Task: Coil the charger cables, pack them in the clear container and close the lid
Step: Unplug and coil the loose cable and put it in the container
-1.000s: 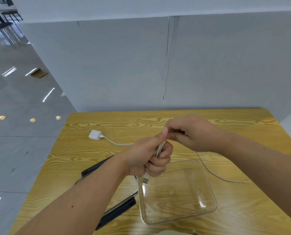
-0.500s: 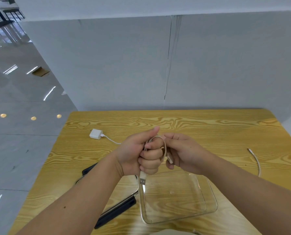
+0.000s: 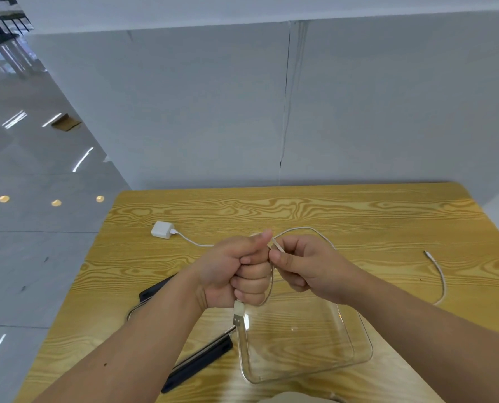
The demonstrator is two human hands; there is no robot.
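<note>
My left hand [image 3: 236, 274] is a closed fist around a white charger cable [image 3: 300, 229], with the cable's USB plug [image 3: 238, 314] hanging below the fist. My right hand [image 3: 306, 266] pinches the same cable just right of the left thumb, and a loop arcs behind it. The cable's free end [image 3: 438, 271] trails across the table at the right. The clear container [image 3: 361, 349] sits open below my hands with nothing in it. Its lid [image 3: 197, 366], clear with black clips, lies to the left under my left forearm. A white adapter [image 3: 161, 229] with its own cable lies at the far left.
The wooden table [image 3: 358, 210] backs onto a grey partition wall. A shiny tiled floor lies off the table's left edge. A pale rounded object [image 3: 294, 398] shows at the bottom edge.
My right hand has wound cable around the left fist and come back level with the thumb. A fresh loop now arcs behind it, and the trailing end has slid closer across the table.
</note>
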